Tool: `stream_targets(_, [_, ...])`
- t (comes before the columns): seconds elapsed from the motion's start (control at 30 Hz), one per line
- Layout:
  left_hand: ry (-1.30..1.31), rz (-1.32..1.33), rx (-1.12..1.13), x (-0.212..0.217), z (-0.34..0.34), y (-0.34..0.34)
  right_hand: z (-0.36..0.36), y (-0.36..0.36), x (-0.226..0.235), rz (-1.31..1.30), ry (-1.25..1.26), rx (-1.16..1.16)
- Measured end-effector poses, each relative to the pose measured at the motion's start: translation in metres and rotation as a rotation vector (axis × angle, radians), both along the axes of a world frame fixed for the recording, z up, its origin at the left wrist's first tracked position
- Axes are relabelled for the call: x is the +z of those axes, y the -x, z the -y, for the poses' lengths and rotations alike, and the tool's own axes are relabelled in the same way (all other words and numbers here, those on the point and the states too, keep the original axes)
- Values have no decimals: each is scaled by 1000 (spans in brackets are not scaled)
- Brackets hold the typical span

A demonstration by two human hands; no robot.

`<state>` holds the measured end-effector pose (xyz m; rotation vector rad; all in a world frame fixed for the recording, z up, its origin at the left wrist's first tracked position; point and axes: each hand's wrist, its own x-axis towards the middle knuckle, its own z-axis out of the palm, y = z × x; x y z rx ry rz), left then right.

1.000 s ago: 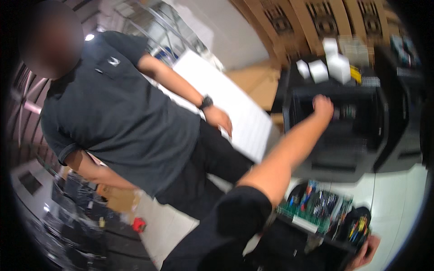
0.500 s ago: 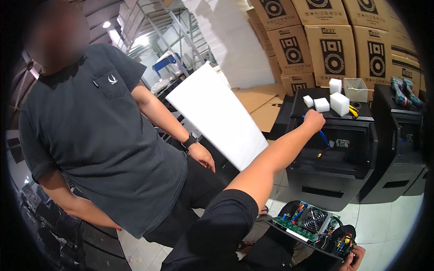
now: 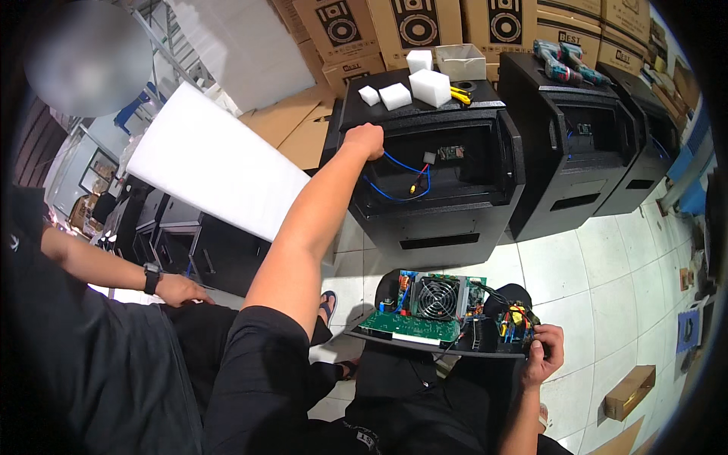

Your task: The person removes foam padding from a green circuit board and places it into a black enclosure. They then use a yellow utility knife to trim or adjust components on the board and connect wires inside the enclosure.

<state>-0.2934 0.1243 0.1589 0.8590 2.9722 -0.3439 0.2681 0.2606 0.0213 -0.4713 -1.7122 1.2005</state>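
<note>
My left hand [image 3: 365, 142] reaches forward to the left rim of an open black speaker cabinet [image 3: 447, 227]. Its fingers are closed on a blue wire [image 3: 406, 163], which loops down inside the recess toward a small yellow connector. A small green circuit board [image 3: 452, 152] sits at the back of that recess. Across my lap lies an amplifier module [image 3: 409, 327], a green board with a round fan, bundled wires and a dark panel edge. My right hand [image 3: 547, 353] grips the module's right end between thumb and fingers.
White foam blocks [image 3: 430, 88], a yellow-handled tool [image 3: 460, 95] and an open box [image 3: 461, 62] rest on the cabinet. Power drills [image 3: 563, 64] lie on the neighbouring cabinet. At left a person's hand [image 3: 182, 290] hangs near a white foam sheet [image 3: 212, 155]. Cartons [image 3: 415, 26] are stacked behind.
My view has swung right, so the cabinets and module appear further left. More of the blue wire now shows looping below my left hand. My right hand still holds the module's end.
</note>
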Motion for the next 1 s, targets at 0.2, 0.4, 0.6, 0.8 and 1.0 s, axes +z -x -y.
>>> stream_targets(0.2, [-23, 115, -198, -17, -5, -34, 5, 3, 17, 8, 42, -24])
stream_targets(0.4, [122, 173, -240, -81, -14, -94, 1, 6, 22, 21, 13, -4])
stream_targets(0.6, [-75, 174, -304, -101, -13, -26, 2, 3, 22, 34, -8, -16])
stream_targets(0.8, [-239, -193, -252, -125, 0, -18, 4, 4, 21, 30, -17, -31])
stream_targets(1.0, [-109, -29, -250, -147, -3, -14, -3, 2, 23, 68, -6, 15])
